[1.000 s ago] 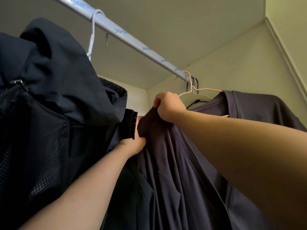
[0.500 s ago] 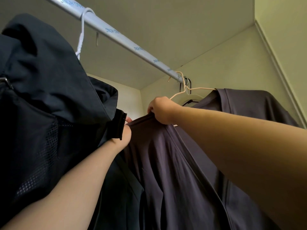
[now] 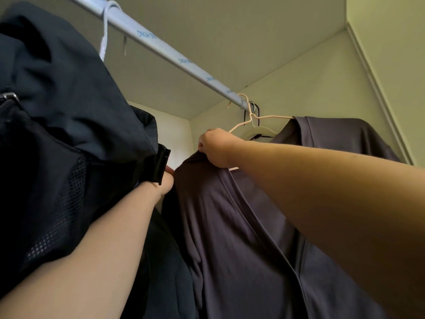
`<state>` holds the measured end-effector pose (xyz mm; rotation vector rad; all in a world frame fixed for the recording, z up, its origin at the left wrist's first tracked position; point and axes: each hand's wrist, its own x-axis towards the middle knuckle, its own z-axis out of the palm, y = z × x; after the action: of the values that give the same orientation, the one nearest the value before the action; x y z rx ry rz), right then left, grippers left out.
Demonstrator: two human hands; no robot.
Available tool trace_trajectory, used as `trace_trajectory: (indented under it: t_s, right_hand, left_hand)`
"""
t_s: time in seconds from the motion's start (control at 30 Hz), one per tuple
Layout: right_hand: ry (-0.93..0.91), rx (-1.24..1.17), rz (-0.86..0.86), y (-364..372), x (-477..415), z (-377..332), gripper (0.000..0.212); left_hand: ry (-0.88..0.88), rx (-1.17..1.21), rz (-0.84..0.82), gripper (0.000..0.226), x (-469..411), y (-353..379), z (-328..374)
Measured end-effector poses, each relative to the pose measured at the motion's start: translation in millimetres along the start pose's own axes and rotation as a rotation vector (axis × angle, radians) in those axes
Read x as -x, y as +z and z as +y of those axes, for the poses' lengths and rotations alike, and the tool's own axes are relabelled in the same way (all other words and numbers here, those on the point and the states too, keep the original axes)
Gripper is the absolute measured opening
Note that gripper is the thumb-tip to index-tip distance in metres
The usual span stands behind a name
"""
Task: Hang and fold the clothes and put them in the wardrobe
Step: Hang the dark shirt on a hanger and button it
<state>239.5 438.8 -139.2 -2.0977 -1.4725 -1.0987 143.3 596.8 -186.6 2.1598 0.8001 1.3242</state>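
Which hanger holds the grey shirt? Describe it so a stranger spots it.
Follow the silver rail to its far end by the wall. A thin hanger hooks on there, carrying the grey shirt the right hand grips. It alone is cream wire; the black jacket hangs on a white hanger, a black hanger sits behind.

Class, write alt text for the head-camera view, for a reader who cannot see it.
Seen from below, a person's right hand grips the shoulder of a dark grey shirt on a beige hanger hooked over a wardrobe rail. The left hand, partly hidden by a black jacket hanging on the left, touches the shirt's edge.
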Motion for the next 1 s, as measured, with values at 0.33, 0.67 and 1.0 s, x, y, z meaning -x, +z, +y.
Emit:
trace_trajectory:
  t_s: [0.33,0.67,1.0]
  right_hand:
    - [-0.002,0.061,-0.011,7.9,4.2,1.3,0.024]
    - [0.001,0.019,-0.005,3.6,3.7,1.7,0.027]
    - [0.021,0.04,0.002,8.3,3.6,-1.2,0.029]
  left_hand:
    - [-0.018,0.436,-0.219,0.031,19.5,-3.4,21.2]
    - [-0.288,0.734,-0.432,0.038,17.0,3.7,7.9]
    - [0.15,0.43,-0.065,0.029,12.3,8.6,7.7]
